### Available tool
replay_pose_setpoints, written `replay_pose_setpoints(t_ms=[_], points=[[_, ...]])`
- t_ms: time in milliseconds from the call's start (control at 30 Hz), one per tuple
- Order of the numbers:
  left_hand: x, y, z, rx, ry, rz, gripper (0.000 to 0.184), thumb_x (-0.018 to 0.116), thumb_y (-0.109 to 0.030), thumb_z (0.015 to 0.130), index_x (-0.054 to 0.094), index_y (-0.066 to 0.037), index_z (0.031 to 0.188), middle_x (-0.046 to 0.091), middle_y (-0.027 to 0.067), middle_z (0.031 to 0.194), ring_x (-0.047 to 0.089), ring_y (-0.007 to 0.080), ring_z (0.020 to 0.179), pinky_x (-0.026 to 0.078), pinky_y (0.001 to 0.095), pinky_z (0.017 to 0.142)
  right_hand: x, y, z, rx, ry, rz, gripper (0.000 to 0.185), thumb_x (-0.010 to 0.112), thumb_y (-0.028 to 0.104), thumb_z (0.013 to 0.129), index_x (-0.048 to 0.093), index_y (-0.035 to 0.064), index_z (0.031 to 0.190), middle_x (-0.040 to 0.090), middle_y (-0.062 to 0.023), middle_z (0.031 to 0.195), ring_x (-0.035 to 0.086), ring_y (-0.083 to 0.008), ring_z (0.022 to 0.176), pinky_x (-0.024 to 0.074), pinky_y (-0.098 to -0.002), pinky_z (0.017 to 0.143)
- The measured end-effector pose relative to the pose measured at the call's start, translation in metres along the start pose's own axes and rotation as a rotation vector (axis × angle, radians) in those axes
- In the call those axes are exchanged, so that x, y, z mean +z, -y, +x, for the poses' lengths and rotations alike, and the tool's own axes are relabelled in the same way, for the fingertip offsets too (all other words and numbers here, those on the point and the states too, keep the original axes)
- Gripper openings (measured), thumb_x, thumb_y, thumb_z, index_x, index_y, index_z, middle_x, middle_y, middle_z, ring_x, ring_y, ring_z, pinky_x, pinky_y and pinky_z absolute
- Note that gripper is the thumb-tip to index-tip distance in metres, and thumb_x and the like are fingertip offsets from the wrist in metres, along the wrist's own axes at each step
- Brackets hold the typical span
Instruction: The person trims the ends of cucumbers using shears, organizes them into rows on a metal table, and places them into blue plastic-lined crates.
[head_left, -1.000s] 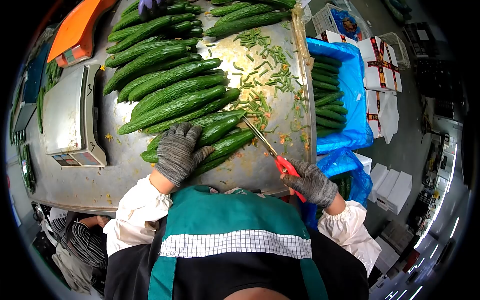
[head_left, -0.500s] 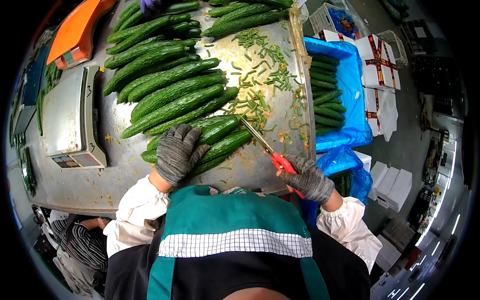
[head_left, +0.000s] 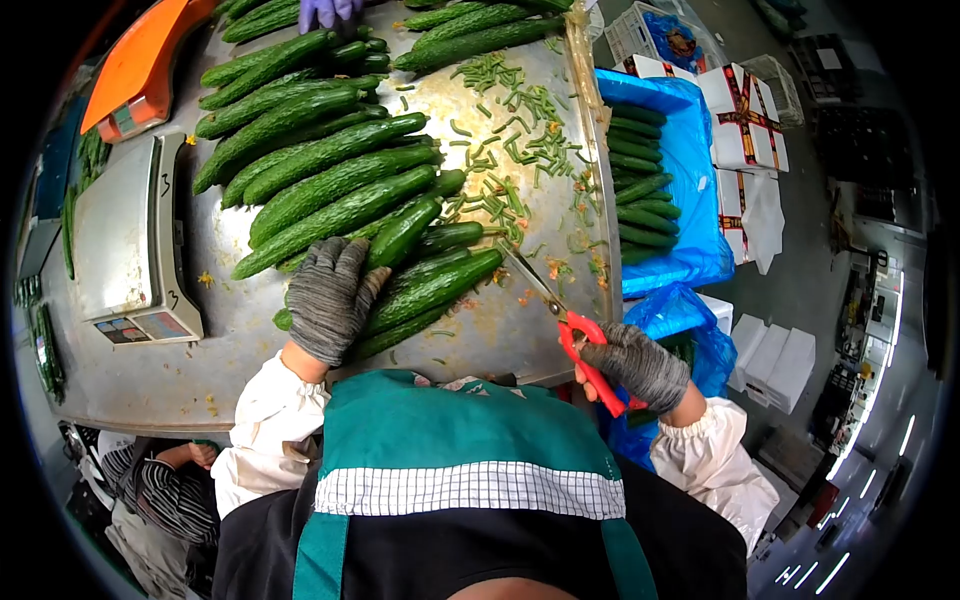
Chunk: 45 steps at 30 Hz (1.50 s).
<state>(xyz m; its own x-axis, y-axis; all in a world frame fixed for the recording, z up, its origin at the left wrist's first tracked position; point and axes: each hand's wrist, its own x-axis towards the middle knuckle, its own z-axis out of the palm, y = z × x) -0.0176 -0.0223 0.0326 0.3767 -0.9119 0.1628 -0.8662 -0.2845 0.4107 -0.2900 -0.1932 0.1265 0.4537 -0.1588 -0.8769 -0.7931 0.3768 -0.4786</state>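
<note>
My left hand (head_left: 330,300), in a grey knit glove, is closed around a green cucumber (head_left: 405,232) whose tip points up and to the right. The cucumber lies tilted over its neighbours, and its near end is hidden under my glove. Just right of that hand, more cucumbers (head_left: 440,283) lie side by side. In my gloved right hand (head_left: 635,367) is a pair of scissors (head_left: 583,350) with red handles. Their metal blades reach up and left over the table, near the cucumber tips but apart from them.
Rows of cucumbers (head_left: 335,190) cover the metal table (head_left: 490,350). Small green trimmings (head_left: 535,130) lie scattered near its right edge. Scales (head_left: 120,230) stand at left. A blue-lined crate (head_left: 700,190) holds cucumbers. Another person's purple-gloved hand (head_left: 330,10) is at the top.
My left hand has shifted slightly left, and one cucumber under it now angles up across the others. My right hand has drawn the scissors down and right, away from the cucumber tips.
</note>
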Motion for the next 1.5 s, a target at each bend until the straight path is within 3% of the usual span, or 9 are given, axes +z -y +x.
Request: replay_pose_setpoints(t_ms=[367, 767, 967, 1033, 1067, 1167, 1267, 1500], points=[[0.008, 0.003, -0.003, 0.020, 0.019, 0.003, 0.035, 0.062, -0.030, 0.074, 0.058, -0.003, 0.096, 0.057, 0.0157, 0.089, 0.053, 0.0322, 0.082, 0.043, 0.0416, 0.070, -0.001, 0.045, 0.017, 0.250, -0.011, -0.016, 0.026, 0.053, 0.026, 0.084, 0.055, 0.0000, 0.082, 0.060, -0.0084, 0.066, 0.058, -0.0146, 0.049, 0.0476, -0.0231, 0.044], [0.007, 0.006, -0.004, 0.013, 0.009, -0.074, 0.034, 0.065, -0.024, 0.071, 0.058, -0.002, 0.096, 0.057, 0.0163, 0.087, 0.052, 0.0327, 0.081, 0.044, 0.0407, 0.070, 0.017, 0.060, 0.028, 0.197, -0.097, -0.091, 0.023, 0.052, 0.024, 0.085, 0.053, 0.0016, 0.088, 0.054, -0.0041, 0.058, 0.052, -0.0108, 0.042, 0.0420, -0.0223, 0.039], [0.004, -0.004, -0.007, 0.001, -0.106, -0.049, 0.038, 0.067, -0.024, 0.066, 0.058, -0.005, 0.098, 0.055, 0.0143, 0.100, 0.050, 0.0313, 0.093, 0.043, 0.0388, 0.078, 0.015, 0.051, 0.021, 0.108, -0.133, -0.189, 0.021, 0.051, 0.022, 0.085, 0.052, 0.0025, 0.093, 0.052, -0.0024, 0.060, 0.050, -0.0090, 0.044, 0.0410, -0.0214, 0.041], [0.002, -0.009, -0.015, 0.178, -0.129, -0.061, 0.048, 0.070, -0.028, 0.060, 0.057, -0.009, 0.102, 0.048, 0.0136, 0.115, 0.044, 0.0339, 0.106, 0.038, 0.0438, 0.087, 0.010, 0.039, 0.012, 0.042, -0.172, -0.208, 0.024, 0.052, 0.024, 0.085, 0.052, 0.0015, 0.094, 0.053, -0.0040, 0.061, 0.052, -0.0104, 0.045, 0.0423, -0.0235, 0.044], [0.003, -0.013, -0.016, 0.180, -0.125, -0.060, 0.048, 0.070, -0.028, 0.060, 0.057, -0.009, 0.102, 0.048, 0.0136, 0.115, 0.044, 0.0339, 0.106, 0.038, 0.0438, 0.087, 0.007, 0.032, 0.006, -0.022, -0.211, -0.229, 0.027, 0.052, 0.026, 0.085, 0.051, 0.0006, 0.095, 0.054, -0.0055, 0.062, 0.053, -0.0117, 0.046, 0.0436, -0.0257, 0.046], [0.013, -0.023, -0.018, 0.190, 0.055, -0.011, 0.057, 0.073, -0.035, 0.053, 0.058, -0.012, 0.102, 0.034, 0.0154, 0.131, 0.026, 0.0407, 0.123, 0.022, 0.0573, 0.095, 0.012, 0.020, -0.013, 0.047, -0.204, -0.265, 0.033, 0.055, 0.026, 0.084, 0.051, 0.0000, 0.104, 0.054, -0.0055, 0.063, 0.053, -0.0102, 0.048, 0.0433, -0.0255, 0.047], [0.019, -0.031, -0.014, 0.111, 0.147, 0.007, 0.056, 0.072, -0.034, 0.053, 0.058, -0.012, 0.102, 0.031, 0.0161, 0.134, 0.022, 0.0414, 0.125, 0.020, 0.0584, 0.096, 0.013, 0.006, -0.019, 0.078, -0.192, -0.271, 0.039, 0.057, 0.028, 0.083, 0.051, 0.0007, 0.111, 0.055, -0.0053, 0.065, 0.052, -0.0092, 0.048, 0.0431, -0.0253, 0.047], [0.024, -0.033, -0.011, 0.121, 0.157, 0.025, 0.049, 0.073, -0.031, 0.054, 0.058, -0.009, 0.096, 0.028, 0.0156, 0.136, 0.019, 0.0407, 0.126, 0.017, 0.0596, 0.096, 0.015, -0.009, -0.003, -0.017, -0.171, -0.238, 0.034, 0.056, 0.031, 0.083, 0.054, -0.0001, 0.097, 0.054, -0.0064, 0.056, 0.053, -0.0115, 0.048, 0.0423, -0.0272, 0.048]])
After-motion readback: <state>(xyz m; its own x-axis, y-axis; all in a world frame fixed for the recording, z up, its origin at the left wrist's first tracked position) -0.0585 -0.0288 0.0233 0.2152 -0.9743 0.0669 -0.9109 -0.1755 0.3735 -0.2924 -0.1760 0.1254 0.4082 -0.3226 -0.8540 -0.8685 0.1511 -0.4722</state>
